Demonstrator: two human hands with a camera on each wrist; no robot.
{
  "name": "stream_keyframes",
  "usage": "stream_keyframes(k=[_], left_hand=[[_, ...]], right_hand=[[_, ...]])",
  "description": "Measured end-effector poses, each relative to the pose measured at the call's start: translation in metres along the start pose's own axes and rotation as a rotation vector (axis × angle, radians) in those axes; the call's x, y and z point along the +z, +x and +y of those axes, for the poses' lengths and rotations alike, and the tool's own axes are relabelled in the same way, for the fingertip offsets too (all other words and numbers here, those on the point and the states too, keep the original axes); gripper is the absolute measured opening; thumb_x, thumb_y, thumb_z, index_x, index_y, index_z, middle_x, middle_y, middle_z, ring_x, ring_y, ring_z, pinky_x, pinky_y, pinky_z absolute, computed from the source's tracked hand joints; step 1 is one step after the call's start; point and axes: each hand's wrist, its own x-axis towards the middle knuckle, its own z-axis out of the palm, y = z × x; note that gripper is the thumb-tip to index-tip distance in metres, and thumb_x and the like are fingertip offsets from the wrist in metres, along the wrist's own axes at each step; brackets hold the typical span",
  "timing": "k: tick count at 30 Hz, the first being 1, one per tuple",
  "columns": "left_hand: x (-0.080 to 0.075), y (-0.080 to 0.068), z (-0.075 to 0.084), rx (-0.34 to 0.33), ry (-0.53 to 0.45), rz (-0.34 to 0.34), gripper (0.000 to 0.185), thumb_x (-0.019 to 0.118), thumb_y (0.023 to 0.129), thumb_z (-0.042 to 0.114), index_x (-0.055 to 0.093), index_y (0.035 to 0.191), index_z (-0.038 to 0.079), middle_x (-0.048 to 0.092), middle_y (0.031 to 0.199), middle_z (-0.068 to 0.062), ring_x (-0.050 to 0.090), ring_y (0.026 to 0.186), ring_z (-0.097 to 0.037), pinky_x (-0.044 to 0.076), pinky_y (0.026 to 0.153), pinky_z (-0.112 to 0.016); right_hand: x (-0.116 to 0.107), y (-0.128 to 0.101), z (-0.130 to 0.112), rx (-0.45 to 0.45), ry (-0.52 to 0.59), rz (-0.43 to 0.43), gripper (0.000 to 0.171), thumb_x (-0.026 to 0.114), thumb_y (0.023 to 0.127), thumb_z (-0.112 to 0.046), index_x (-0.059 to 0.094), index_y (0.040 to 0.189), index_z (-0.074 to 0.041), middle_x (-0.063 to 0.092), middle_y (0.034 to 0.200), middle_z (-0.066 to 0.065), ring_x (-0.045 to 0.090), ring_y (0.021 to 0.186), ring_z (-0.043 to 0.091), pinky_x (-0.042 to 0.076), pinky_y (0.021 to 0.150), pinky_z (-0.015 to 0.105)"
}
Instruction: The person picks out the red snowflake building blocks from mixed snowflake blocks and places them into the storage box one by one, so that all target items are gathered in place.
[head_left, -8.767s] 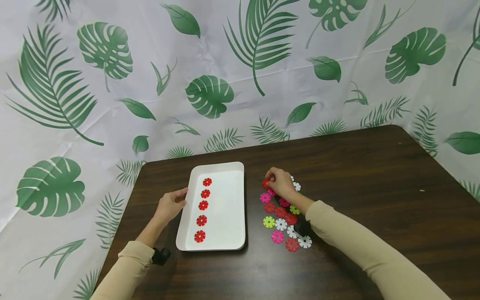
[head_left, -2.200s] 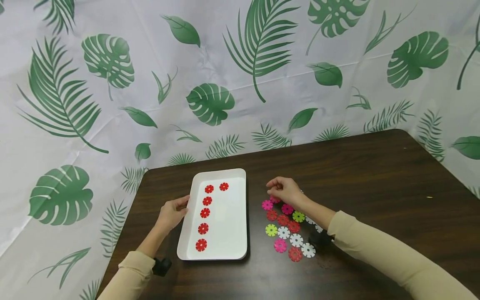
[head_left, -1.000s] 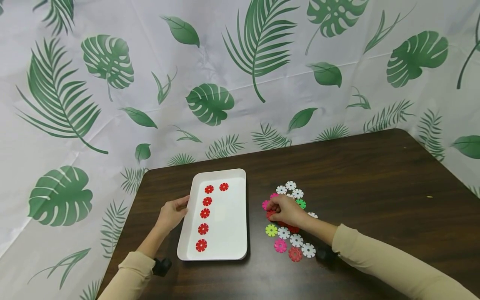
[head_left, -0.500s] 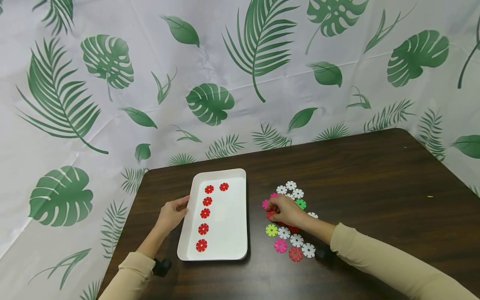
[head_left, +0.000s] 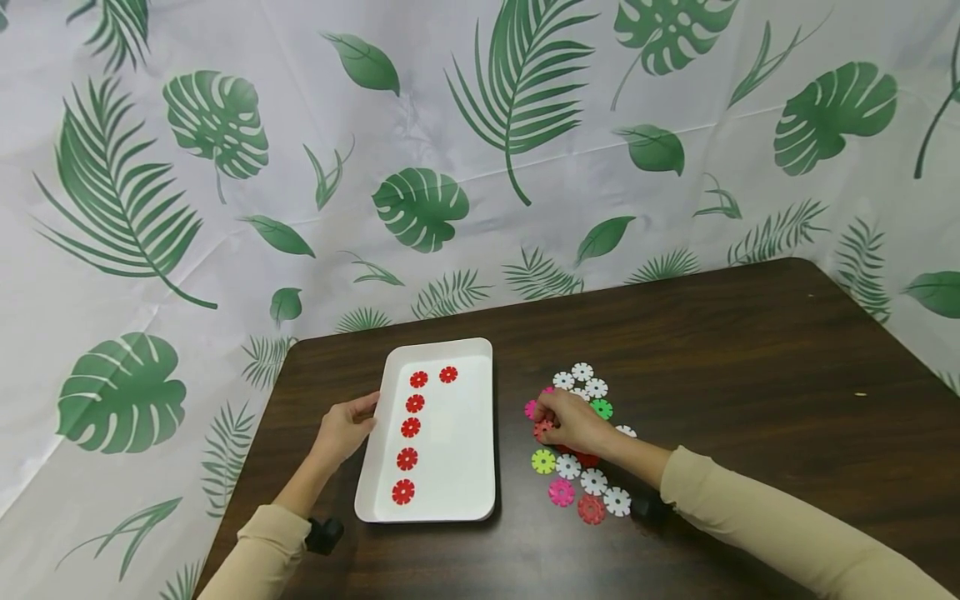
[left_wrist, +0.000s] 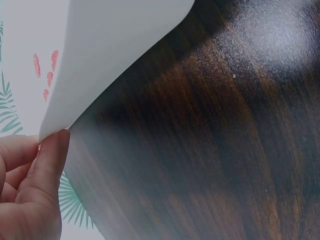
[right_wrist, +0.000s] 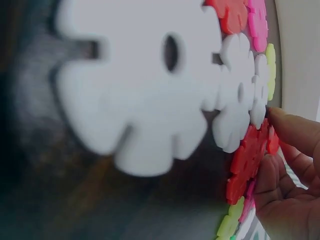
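The two hands are well apart, with the tray between them. The left hand (head_left: 345,429) holds the left rim of the white tray (head_left: 453,496), thumb and fingers meeting at its edge; the left wrist view shows the thumb against the outer wall.

The right hand (head_left: 577,423) is over the loose discs to the right of the tray. Its thumb and fingers pinch a red disc (head_left: 543,432), which lies at the pile's left side, well apart from the left hand. The right wrist view shows the digits on either side of a red piece, with further red discs (right_wrist: 244,167) just beside the fingertips.

Close about the right hand are a yellow-green disc (head_left: 538,464) just on the near side and a green disc (head_left: 602,402) on the far side. White discs (head_left: 582,366) stand at the pile's far end. At its near end are a pink disc (head_left: 556,495) and a paler red disc (head_left: 586,512). Part of the pile is hidden beneath the hand and forearm.

Inside the tray, a column of five red discs (head_left: 406,430) runs along the left side; a single red disc (head_left: 443,377) lies right of the topmost.

All rests on a dark wood-grain table (head_left: 750,358). Behind it hangs a white backdrop (head_left: 300,100) printed with green leaves.
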Motion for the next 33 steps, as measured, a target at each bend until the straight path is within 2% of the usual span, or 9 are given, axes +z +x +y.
stream_keyframes(k=[11, 19, 27, 33], left_hand=[[0.0, 0.0, 0.0, 0.002, -0.008, -0.001, 0.043, 0.056, 0.088, -0.004, 0.053, 0.131, -0.003, 0.058, 0.125, -0.024, 0.063, 0.101, -0.033, 0.054, 0.082, -0.04], [0.001, 0.0, -0.001, 0.014, -0.01, 0.004, 0.042, 0.056, 0.088, -0.004, 0.054, 0.13, -0.003, 0.059, 0.122, -0.025, 0.064, 0.099, -0.032, 0.055, 0.081, -0.04], [0.0, 0.0, -0.002, 0.004, -0.011, 0.001, 0.043, 0.056, 0.088, -0.003, 0.053, 0.13, -0.002, 0.059, 0.124, -0.024, 0.063, 0.102, -0.033, 0.054, 0.083, -0.04], [0.0, 0.0, -0.002, -0.004, -0.023, -0.004, 0.043, 0.056, 0.088, -0.003, 0.053, 0.131, -0.002, 0.06, 0.122, -0.024, 0.063, 0.1, -0.032, 0.054, 0.083, -0.04]], right_hand=[[0.0, -0.001, -0.001, -0.01, -0.031, 0.039, 0.019, 0.077, 0.071, -0.001, 0.064, 0.082, -0.008, 0.059, 0.076, 0.0, 0.051, 0.07, 0.01, 0.044, 0.06, 0.021], [-0.004, 0.002, 0.0, -0.012, -0.009, 0.021, 0.016, 0.074, 0.073, 0.003, 0.063, 0.081, -0.007, 0.06, 0.075, 0.0, 0.051, 0.069, 0.009, 0.045, 0.06, 0.02], [-0.015, 0.009, 0.0, 0.042, 0.123, 0.002, 0.014, 0.072, 0.075, 0.004, 0.063, 0.082, -0.004, 0.057, 0.071, 0.0, 0.05, 0.064, 0.008, 0.045, 0.057, 0.02], [-0.024, 0.021, -0.011, 0.142, 0.307, -0.038, 0.012, 0.069, 0.079, 0.003, 0.065, 0.089, -0.001, 0.06, 0.077, 0.005, 0.053, 0.068, 0.014, 0.049, 0.058, 0.023]])
